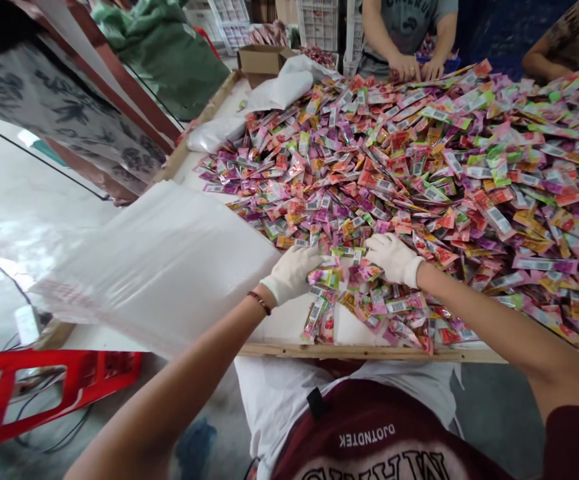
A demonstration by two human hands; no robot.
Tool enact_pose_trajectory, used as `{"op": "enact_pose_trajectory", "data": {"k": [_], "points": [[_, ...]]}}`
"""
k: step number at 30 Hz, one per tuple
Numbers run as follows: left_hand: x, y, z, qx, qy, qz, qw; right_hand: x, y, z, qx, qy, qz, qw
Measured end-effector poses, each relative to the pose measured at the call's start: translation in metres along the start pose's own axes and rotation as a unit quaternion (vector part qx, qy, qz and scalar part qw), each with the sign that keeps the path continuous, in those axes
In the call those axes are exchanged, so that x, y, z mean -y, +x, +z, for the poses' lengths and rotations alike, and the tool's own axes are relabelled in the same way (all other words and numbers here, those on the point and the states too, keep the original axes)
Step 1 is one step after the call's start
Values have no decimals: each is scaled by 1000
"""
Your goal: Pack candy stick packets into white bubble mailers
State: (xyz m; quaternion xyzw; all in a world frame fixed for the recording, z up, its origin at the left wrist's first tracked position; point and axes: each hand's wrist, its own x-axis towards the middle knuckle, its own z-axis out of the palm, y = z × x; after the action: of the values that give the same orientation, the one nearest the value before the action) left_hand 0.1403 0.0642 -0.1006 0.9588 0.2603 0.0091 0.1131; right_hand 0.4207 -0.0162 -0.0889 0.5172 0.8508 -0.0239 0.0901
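Both my hands wear white gloves and rest on the near edge of a huge heap of small colourful sachets point(419, 160) spread over a table. My left hand point(293, 272) lies on the sachets with its fingers curled over a few of them. My right hand point(393, 258) presses down on the pile just to the right, its fingers bent and gathering sachets. A beaded bracelet sits on my left wrist. What each hand actually grips is hidden under the fingers.
A stack of clear plastic bags point(164, 260) lies at my left. The table's wooden front edge point(369, 352) is right before me. A red plastic stool point(54, 393) stands on the floor. Across the table, another person's hands point(414, 67) work; a cardboard box point(262, 61) sits behind.
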Motion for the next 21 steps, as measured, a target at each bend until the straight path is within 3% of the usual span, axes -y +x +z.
{"op": "enact_pose_trajectory", "data": {"k": [4,7,11,14,18,20,21], "points": [[34,-25,-12,-107,-101,-148,978,-16,-6,-8,-63,83,-1,995],[53,-18,-19,-131,-102,-194,967,-11,7,-9,-24,93,-29,995],[45,15,-19,-5,-7,-188,982,15,31,-1,102,1,-48,994],[28,32,-12,48,33,-191,980,29,41,6,120,-36,-24,992],[19,23,-17,15,3,-242,970,26,32,6,68,21,9,997],[21,5,-27,-26,-137,-290,947,19,20,3,-21,155,19,987],[22,-6,-32,-44,-252,-304,917,16,13,2,-73,254,30,964]]}}
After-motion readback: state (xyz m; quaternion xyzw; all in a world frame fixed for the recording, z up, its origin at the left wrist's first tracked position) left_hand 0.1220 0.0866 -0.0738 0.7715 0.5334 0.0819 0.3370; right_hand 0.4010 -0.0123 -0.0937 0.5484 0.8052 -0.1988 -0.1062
